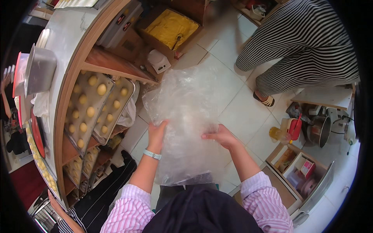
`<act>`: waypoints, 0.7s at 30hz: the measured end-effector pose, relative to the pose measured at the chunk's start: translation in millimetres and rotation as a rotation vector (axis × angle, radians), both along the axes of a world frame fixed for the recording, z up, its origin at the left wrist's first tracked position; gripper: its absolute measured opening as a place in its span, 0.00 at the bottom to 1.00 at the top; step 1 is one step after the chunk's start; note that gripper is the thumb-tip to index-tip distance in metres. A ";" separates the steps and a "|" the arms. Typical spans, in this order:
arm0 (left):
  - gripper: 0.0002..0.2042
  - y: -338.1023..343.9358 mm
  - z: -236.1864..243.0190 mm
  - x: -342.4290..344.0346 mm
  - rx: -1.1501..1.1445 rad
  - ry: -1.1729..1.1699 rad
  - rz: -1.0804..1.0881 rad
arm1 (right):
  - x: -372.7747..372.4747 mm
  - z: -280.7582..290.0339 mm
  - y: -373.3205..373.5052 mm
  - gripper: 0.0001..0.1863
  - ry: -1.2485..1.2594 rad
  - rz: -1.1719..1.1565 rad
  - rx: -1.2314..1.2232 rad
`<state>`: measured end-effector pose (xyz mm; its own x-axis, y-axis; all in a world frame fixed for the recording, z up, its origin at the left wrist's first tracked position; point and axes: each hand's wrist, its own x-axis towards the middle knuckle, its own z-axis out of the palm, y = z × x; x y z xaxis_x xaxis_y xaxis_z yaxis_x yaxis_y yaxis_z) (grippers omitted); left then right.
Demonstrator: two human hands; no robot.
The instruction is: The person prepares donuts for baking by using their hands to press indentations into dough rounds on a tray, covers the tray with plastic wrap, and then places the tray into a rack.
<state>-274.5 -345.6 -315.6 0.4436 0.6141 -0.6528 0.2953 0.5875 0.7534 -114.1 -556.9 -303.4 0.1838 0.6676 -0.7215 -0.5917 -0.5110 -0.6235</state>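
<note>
A large sheet-like clear plastic bag (188, 101) hangs in front of me, crumpled at its far end and see-through enough to show the floor tiles. My left hand (157, 134) grips its left side, thumb on top and the other fingers hidden behind the plastic. On the opposite side my right hand (219, 136) holds the bag too, with its thumb lying over the plastic and its fingers underneath. The bag's near edge reaches down toward my body.
Trays of round dough balls (89, 108) fill the shelves under the counter (74, 23) at left. A box of yellow filling (171, 29) and a white scale (158, 61) stand beyond. One person in striped trousers (299, 46) stands at right, near an oil bottle (278, 135); another is lower left.
</note>
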 end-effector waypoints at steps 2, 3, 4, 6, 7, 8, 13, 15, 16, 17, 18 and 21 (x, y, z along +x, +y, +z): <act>0.36 -3.3 10.2 -7.7 0.653 0.180 -0.082 | 2.4 0.1 3.7 0.21 0.037 -0.002 -0.021; 0.41 -4.7 23.9 -2.6 0.978 0.268 -0.124 | 5.0 1.0 2.9 0.19 -0.022 0.032 -0.007; 0.44 -6.8 39.3 1.1 1.055 0.259 -0.413 | 8.1 4.3 1.4 0.16 -0.081 0.065 0.007; 0.49 -15.6 95.5 12.2 1.174 0.254 -0.997 | 10.7 23.2 3.2 0.13 -0.167 0.205 0.048; 0.48 -21.6 96.1 12.7 1.127 0.214 -1.084 | 14.1 39.6 6.7 0.13 -0.201 0.315 0.076; 0.46 -27.0 89.6 16.0 1.079 0.170 -1.170 | 16.0 49.3 9.8 0.12 -0.239 0.422 0.104; 0.28 -42.0 51.2 12.7 0.544 0.005 -1.457 | 20.2 59.4 8.3 0.09 -0.341 0.534 0.254; 0.18 -49.4 38.6 5.4 0.359 -0.027 -1.451 | 26.4 57.1 2.8 0.09 -0.380 0.462 0.266; 0.16 -52.3 32.7 0.6 0.361 -0.027 -1.444 | 30.7 56.0 -1.2 0.09 -0.386 0.366 0.258; 0.13 -54.4 30.3 -2.0 0.366 -0.026 -1.435 | 32.8 55.6 -3.5 0.09 -0.393 0.270 0.251; 0.11 -56.4 27.5 -4.9 0.370 -0.024 -1.426 | 29.6 54.5 -4.5 0.11 -0.582 0.192 0.143; 0.12 -60.2 17.8 -13.9 0.428 -0.005 -1.453 | 7.1 51.4 -4.0 0.17 -1.126 -0.065 -0.055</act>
<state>-288.4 -405.8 -297.8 0.8150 -0.2086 -0.5406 0.4059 -0.4604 0.7895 -107.0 -560.9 -252.0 0.7811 0.6058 -0.1512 0.2667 -0.5426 -0.7965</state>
